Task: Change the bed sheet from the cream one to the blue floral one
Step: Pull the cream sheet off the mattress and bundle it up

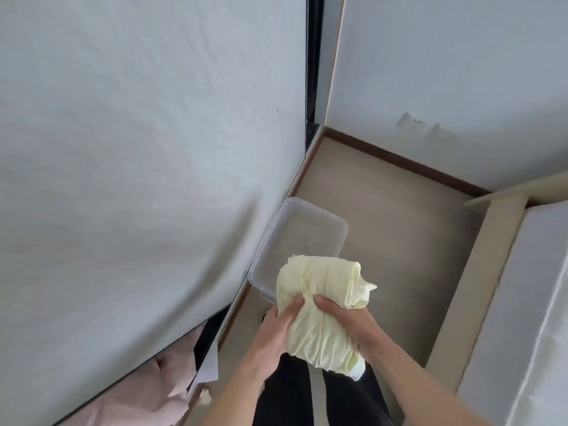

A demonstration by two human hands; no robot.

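Note:
The cream sheet (322, 305) is bunched into a tight bundle that I hold in front of me, above the floor. My left hand (278, 330) grips its left side with the thumb on top. My right hand (344, 318) grips its right side, fingers curled into the cloth. A clear plastic bin (307, 229) stands on the floor just beyond and below the bundle, with nothing visible inside. A bare white mattress (138, 164) fills the left of the view. No blue floral sheet is in view.
A second bed with a white mattress (528, 318) and cream frame (479, 262) lines the right. Beige floor (393, 229) runs between the beds to a white wall with a dark skirting board. Pink cloth (147, 395) and white papers (207, 364) lie under the left mattress edge.

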